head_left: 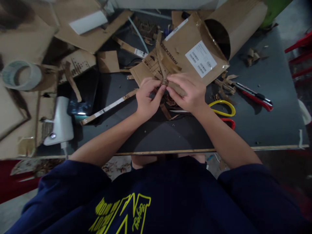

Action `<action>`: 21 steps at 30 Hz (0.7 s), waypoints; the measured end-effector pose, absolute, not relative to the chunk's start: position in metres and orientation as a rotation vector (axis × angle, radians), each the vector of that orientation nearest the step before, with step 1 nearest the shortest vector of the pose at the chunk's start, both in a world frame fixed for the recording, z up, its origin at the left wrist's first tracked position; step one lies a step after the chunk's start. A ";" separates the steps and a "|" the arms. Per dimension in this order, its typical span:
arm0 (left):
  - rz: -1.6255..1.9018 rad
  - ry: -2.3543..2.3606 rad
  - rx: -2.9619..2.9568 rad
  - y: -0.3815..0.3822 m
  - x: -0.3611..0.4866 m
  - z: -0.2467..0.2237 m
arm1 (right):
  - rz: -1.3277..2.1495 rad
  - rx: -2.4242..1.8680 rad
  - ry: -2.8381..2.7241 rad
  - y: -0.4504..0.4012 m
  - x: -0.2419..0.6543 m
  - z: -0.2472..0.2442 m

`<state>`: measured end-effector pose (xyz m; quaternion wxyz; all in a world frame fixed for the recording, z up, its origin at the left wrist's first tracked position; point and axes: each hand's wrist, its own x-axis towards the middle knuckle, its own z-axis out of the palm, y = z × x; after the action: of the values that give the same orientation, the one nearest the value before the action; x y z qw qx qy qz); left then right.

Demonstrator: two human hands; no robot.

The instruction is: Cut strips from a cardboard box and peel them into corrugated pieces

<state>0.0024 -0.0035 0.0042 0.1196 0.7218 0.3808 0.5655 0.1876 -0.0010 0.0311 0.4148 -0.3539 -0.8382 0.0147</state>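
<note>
My left hand (149, 97) and my right hand (187, 91) meet over the middle of the dark table, fingertips pinched close together. Between them they grip a narrow cardboard strip (161, 61), whose free end points up and away from me. Behind the strip lies a flattened cardboard piece (187, 53) with printed lettering and a white label (201, 58). Torn cardboard scraps sit under my fingers. Scissors with yellow and red handles (223, 109) rest beneath my right wrist, their blades partly hidden. A longer cardboard strip (109, 107) extends left from near my left hand.
A red utility knife (255, 96) lies on the right. At the left are a tape roll (21, 75), a white handheld device (59, 123) with a cable, and a black glossy object (84, 91). A cardboard tube (240, 24) stretches across the back right. The table's front edge (168, 152) runs before me.
</note>
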 end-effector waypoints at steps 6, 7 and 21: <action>1.559 1.091 2.332 0.001 -0.006 0.002 | 0.067 -0.919 -2.070 -0.002 0.188 0.030; 1.562 1.090 2.360 0.001 -0.006 0.001 | 0.052 -0.920 -2.067 -0.003 0.188 0.031; 1.558 1.068 2.387 -0.001 -0.005 0.005 | -0.087 -0.984 -2.063 -0.004 0.184 0.031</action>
<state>-0.0045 -0.0013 0.0049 0.0485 0.7832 0.3505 0.5113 0.1841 -0.0041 0.0311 0.4142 -0.3914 -0.8210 -0.0345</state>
